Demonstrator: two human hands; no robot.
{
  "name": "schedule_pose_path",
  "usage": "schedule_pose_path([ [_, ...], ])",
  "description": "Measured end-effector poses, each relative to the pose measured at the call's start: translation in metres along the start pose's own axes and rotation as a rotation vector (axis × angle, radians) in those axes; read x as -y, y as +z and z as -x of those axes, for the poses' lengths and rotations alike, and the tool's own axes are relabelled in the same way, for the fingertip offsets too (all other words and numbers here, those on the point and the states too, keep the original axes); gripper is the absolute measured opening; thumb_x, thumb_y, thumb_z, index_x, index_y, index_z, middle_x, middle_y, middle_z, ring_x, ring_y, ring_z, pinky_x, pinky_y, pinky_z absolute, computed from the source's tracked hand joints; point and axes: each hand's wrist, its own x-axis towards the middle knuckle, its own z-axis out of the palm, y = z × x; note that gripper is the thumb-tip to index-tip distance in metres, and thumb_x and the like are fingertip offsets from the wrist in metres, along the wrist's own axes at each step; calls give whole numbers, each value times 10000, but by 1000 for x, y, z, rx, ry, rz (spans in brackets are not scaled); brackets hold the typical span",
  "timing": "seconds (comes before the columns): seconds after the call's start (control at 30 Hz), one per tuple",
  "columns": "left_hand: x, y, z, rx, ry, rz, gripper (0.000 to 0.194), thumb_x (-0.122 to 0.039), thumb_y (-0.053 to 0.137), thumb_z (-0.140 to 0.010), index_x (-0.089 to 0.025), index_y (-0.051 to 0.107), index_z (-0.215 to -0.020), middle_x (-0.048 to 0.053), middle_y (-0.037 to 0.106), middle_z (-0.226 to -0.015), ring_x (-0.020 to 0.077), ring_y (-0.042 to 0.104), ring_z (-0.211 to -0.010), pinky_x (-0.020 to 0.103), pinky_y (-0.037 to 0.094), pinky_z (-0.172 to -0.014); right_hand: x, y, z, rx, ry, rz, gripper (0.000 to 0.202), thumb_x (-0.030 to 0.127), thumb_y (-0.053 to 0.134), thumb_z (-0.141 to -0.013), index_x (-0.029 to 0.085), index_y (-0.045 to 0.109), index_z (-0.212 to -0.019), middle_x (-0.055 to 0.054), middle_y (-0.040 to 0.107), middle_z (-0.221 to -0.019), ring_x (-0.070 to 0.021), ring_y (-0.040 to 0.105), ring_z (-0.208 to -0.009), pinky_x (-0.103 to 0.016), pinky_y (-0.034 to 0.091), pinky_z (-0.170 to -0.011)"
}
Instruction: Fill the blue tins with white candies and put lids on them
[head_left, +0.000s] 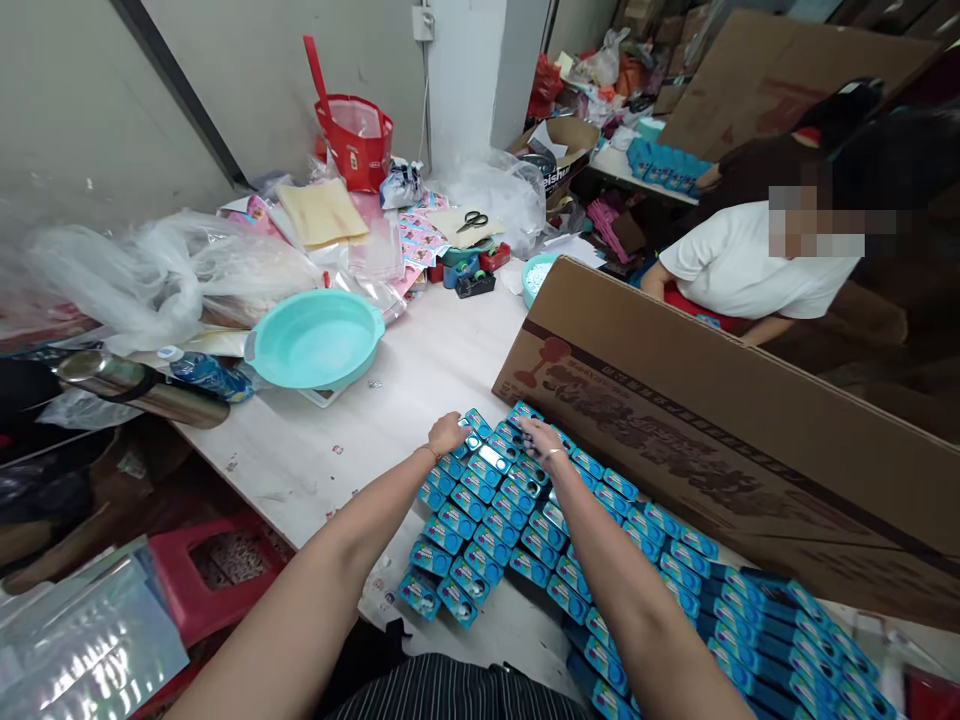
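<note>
Many small blue boxes [492,543] with round windows stand packed in rows on the white table in front of me. My left hand [448,433] is at the far left corner of the group, its fingers closed against the edge of a small blue box [477,424]. Across from it, my right hand [540,438] lies over the boxes at the far side, fingers bent and slightly apart, touching their tops. Part of the rows is hidden under my right forearm. More blue boxes [806,640] continue in rows toward the lower right.
A long cardboard carton [720,450] borders the boxes on the right. On the table [420,350] stand a turquoise basin [319,345], tape dispensers [475,285], scissors [472,221] and plastic bags. A steel flask [142,388] lies at the left edge. Beyond the carton sits a person in white.
</note>
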Motion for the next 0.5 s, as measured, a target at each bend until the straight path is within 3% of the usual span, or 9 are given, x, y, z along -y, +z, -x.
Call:
schedule_pose_path([
  [0.13,5,1,-2,-79,34,25,353,-313,624,-865,-177,653,-1189,147,614,-1301,271,563,-1217,290,437,-915,-33,-25,32,-5,82,-288,155,349,579,-870,197,600,-846,16,496,-621,-99,505,-510,-171,368,-401],
  [0.27,5,0,-3,-115,5,59,268,-243,567,-878,-145,714,-1079,157,673,-1181,270,623,-1089,300,462,-844,-54,-26,50,2,184,-484,98,257,646,-799,205,566,-777,15,475,-603,-105,516,-512,-161,369,-384],
  [0.4,-3,-2,5,-164,68,84,309,-239,457,-935,-176,710,-1102,125,672,-1186,243,589,-1136,294,441,-904,-51,-17,38,-35,178,-324,100,261,635,-809,196,569,-770,-2,530,-629,-115,534,-524,-193,395,-424],
  [0.5,-22,9,17,-114,173,94,246,-276,513,-922,-227,730,-1028,74,694,-1134,214,600,-1115,274,430,-930,-36,-9,16,-78,120,-111,111,228,660,-778,190,568,-728,-29,611,-723,-159,611,-672,-236,456,-563],
])
